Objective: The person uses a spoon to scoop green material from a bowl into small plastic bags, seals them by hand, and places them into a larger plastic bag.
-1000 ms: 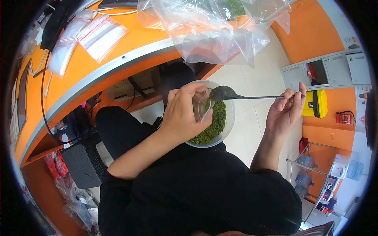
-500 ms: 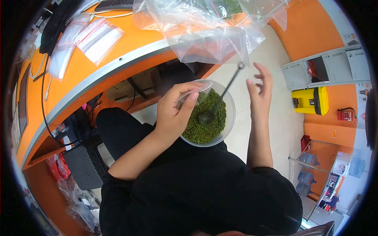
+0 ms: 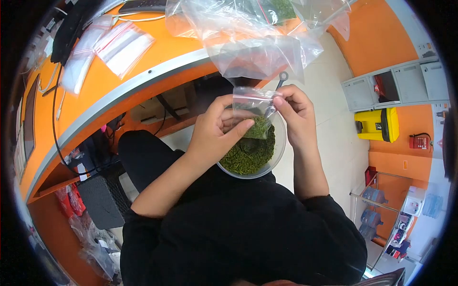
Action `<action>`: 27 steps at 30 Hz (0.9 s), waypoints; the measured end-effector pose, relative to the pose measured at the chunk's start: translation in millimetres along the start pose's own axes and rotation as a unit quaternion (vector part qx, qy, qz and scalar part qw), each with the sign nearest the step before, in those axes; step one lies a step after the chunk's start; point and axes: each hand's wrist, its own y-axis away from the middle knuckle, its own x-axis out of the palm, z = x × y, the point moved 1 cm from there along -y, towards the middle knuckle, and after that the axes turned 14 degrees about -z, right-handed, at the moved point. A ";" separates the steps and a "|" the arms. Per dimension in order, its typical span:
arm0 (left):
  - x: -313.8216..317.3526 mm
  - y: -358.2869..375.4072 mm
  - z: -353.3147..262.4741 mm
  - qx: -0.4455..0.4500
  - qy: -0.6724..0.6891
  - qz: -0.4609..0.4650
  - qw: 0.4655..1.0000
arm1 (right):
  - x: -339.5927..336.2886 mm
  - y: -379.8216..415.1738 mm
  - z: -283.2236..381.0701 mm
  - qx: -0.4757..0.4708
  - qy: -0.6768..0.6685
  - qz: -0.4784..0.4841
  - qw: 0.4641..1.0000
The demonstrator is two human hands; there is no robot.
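Between my two hands is a small clear zip-lock bag (image 3: 258, 127) with green dried herb in its lower part. My left hand (image 3: 217, 126) grips the bag's left side, thumb in front. My right hand (image 3: 296, 117) pinches the top right corner by the zip strip. Beneath them, on my lap, stands a round clear plastic tub (image 3: 281, 152) holding more of the chopped green herb (image 3: 245, 159). A dark spoon (image 3: 283, 77) leans in the tub; its handle end shows above my right fingers, the rest mostly behind the bag and hand.
On the orange desk (image 3: 176, 45) lie flat zip-lock bags (image 3: 125, 47) and a keyboard (image 3: 143, 5). A large clear plastic bag (image 3: 257, 52) hangs over the desk's edge. A black woven stool (image 3: 102, 200) stands at left; a yellow bin (image 3: 377, 125) and lockers (image 3: 408, 81) at right.
My right hand has come in from the right and taken hold of the zip-lock bag's corner. The bag has turned upright, showing herb inside it. The spoon handle has shifted slightly left.
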 end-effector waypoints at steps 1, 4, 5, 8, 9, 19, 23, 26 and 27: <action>-2.4 -0.1 0.7 -0.039 -0.007 0.010 0.999 | -1.7 -0.3 -1.7 -0.026 0.029 -0.007 0.999; -1.0 2.1 -1.0 0.005 -0.037 -0.003 0.999 | -6.1 2.3 -2.0 -0.072 0.086 -0.011 0.994; -1.5 2.5 0.0 0.010 -0.037 -0.003 0.999 | -6.9 3.5 -1.1 -0.093 0.113 -0.008 0.989; -11.4 -1.0 4.1 0.116 -0.149 -0.048 0.981 | -14.6 2.3 3.3 -0.183 0.206 0.056 0.960; -12.8 -1.0 6.3 0.115 -0.169 -0.046 0.978 | -14.3 1.0 4.2 -0.200 0.195 0.063 0.958; -7.9 2.1 -9.5 0.190 -0.208 0.029 0.959 | 5.0 1.3 19.7 -0.252 0.246 0.219 0.910; -7.3 0.9 -14.9 0.205 -0.203 0.072 0.955 | 8.0 2.6 18.8 -0.260 0.220 0.227 0.912; -7.4 3.5 -8.2 0.229 -0.213 0.076 0.947 | 9.4 2.2 19.2 -0.257 0.231 0.257 0.902; -7.5 3.7 -8.1 0.229 -0.222 0.082 0.944 | 10.5 3.3 19.1 -0.237 0.234 0.262 0.906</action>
